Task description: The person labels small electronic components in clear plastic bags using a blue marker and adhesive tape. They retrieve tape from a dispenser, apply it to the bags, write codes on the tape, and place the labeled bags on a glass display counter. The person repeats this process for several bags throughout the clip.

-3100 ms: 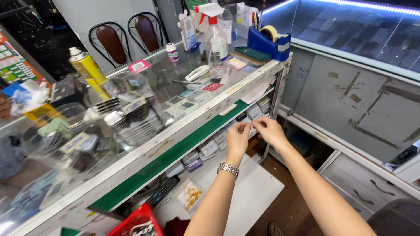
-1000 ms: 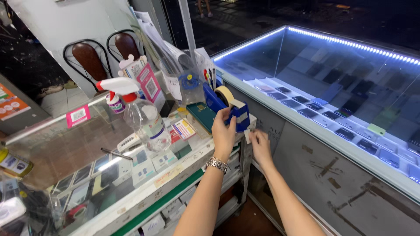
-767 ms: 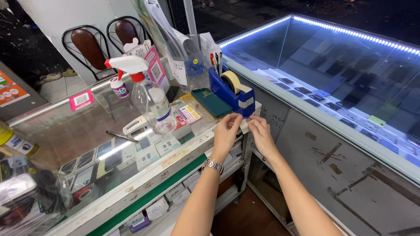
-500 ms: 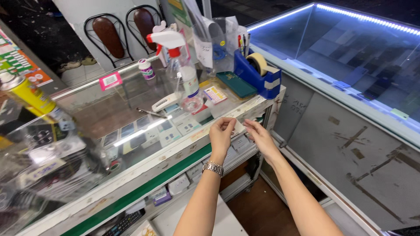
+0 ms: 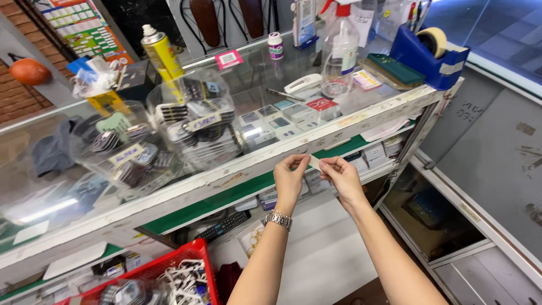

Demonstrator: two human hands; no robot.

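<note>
Both hands, left hand point(image 5: 291, 176) and right hand point(image 5: 341, 176), pinched shut on a tape strip point(image 5: 314, 163), stretched taut, tape dispenser point(image 5: 429, 53) at two o'clock.

Glass display counter point(image 5: 237, 169), brick wall point(image 5: 22, 96) left, grey metal cabinet point(image 5: 497, 152) right.

A small pink square label point(image 5: 228, 59) is lying on the glass counter top, near a little white bottle point(image 5: 275, 46) that is wearing a pink label. A red and white card point(image 5: 321, 104) is sitting beside the clear spray bottle point(image 5: 339, 51). Small grey and white boxes point(image 5: 278, 116) are lying in rows under the glass. A yellow spray can point(image 5: 161, 52) is standing at the back. A colourful poster point(image 5: 79, 22) is hanging on the brick wall.
</note>
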